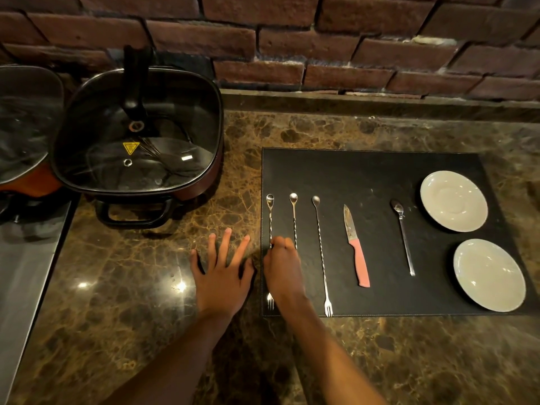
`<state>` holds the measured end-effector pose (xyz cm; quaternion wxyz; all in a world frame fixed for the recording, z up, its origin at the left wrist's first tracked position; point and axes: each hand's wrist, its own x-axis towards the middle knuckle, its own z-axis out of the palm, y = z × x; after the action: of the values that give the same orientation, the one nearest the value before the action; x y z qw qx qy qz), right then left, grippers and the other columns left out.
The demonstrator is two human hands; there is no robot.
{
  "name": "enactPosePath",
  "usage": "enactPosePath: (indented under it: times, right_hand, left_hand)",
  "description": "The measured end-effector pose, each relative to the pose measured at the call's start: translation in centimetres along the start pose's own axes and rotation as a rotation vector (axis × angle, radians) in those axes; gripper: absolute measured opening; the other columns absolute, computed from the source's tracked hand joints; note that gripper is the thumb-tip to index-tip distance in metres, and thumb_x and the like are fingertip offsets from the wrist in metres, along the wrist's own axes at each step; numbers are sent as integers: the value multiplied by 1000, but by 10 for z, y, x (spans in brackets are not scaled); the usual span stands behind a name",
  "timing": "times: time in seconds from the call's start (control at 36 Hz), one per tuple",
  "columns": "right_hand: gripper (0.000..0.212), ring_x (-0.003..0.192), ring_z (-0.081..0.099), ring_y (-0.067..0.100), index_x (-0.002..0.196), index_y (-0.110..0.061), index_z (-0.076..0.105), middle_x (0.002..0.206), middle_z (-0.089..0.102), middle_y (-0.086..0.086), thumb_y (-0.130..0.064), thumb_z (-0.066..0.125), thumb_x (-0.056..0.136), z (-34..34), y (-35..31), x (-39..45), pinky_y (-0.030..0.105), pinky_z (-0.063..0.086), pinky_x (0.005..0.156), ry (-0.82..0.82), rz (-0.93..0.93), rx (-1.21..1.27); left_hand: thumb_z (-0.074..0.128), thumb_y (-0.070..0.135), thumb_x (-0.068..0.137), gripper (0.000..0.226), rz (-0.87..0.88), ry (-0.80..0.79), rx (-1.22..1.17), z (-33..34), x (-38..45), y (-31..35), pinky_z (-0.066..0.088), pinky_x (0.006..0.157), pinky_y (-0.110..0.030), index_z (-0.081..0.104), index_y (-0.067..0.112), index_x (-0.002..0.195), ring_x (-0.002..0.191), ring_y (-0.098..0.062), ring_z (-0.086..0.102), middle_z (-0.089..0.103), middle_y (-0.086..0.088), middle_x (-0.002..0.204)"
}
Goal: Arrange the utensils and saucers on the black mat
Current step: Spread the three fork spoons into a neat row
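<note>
Head view, looking down on a brown marble counter (122,276) backed by a brick wall (321,39). Left hand (222,276) flat on the stone with fingers spread wide, holding nothing, just beside the left edge of the black mat (374,173). Right hand (282,267) curled over the mat's left portion, fingertips pinched around the twisted shaft of the leftmost bar spoon (270,217) (fork tines of that same piece showing below the wrist, near the mat's front edge). Second bar spoon (294,214) just beside it, lower half hidden under the hand. Third bar spoon (320,252) fully visible, bowl toward the wall, fork end at the front edge. Further right on the mat: pink-handled knife (356,247), blade pointing to the wall; then a plain long spoon (403,238); then two white saucers, far saucer (453,201) and near saucer (489,275), one behind the other, close but apart. Off the mat to the left, an electric pan (137,133) under a glass lid, resting on the counter.
</note>
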<state>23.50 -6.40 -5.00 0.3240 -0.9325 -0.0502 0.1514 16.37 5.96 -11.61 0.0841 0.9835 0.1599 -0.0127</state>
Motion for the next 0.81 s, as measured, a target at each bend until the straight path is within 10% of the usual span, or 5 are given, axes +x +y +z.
enactPosePath:
  times: [0.5, 0.81]
  right_hand:
    - [22, 101, 53, 24, 114, -6, 57, 115, 56, 10, -8, 45, 96, -13, -2, 3, 32, 45, 84, 12, 35, 27]
    - [16, 86, 66, 26, 97, -7, 70, 90, 70, 11, -17, 58, 91, -83, 50, -2, 37, 51, 85, 221, 161, 113]
  left_hand:
    - [26, 56, 102, 57, -14, -19, -5, -2, -1, 2, 2, 121, -60, 15, 52, 157, 159, -23, 10, 13, 9, 171]
    - [19, 57, 103, 56, -11, -19, -34, -1, -1, 0, 3, 121, -61, 10, 53, 158, 159, -21, 2, 8, 9, 172]
